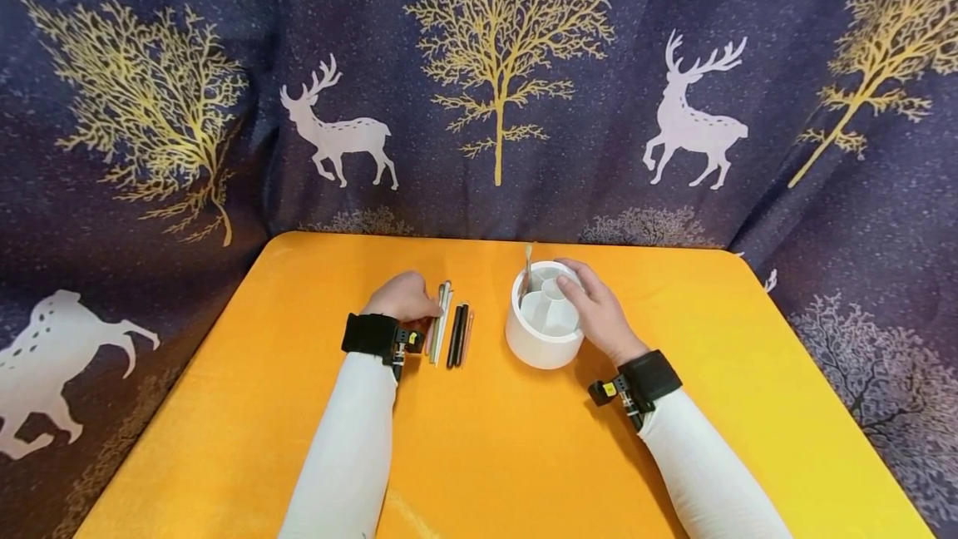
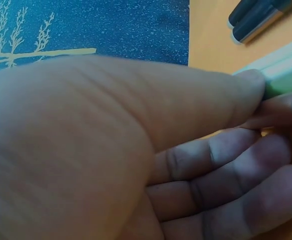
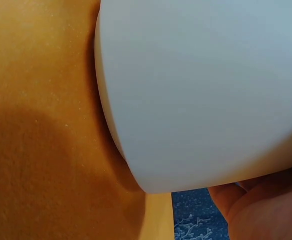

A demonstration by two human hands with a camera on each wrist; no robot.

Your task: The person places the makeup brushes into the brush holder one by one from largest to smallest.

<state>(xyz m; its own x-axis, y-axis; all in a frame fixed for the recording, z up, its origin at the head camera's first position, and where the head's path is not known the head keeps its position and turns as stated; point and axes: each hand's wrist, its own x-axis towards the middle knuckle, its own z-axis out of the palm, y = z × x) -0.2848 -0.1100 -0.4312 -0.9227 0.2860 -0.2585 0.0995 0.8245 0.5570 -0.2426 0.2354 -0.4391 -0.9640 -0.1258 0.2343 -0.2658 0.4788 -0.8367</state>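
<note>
My left hand (image 1: 404,296) is at the left edge of a row of slim pens on the table. Its thumb and index finger pinch a pale green-and-white pen (image 2: 285,75), while the other fingers curl loosely below. Black pens (image 1: 457,338) and a thin pinkish stick (image 1: 468,338) lie just right of the pale ones. My right hand (image 1: 599,314) grips the right side of a round white divided pen holder (image 1: 545,353), thumb over the rim and fingers around the outer wall. A slim, pale-tipped brush-like stick (image 1: 528,259) stands in its left compartment.
An orange cloth (image 1: 464,456) covers the table. Behind its back edge hangs a dark blue curtain (image 1: 449,206) printed with deer and trees. The pen holder stands a short way right of the pen row.
</note>
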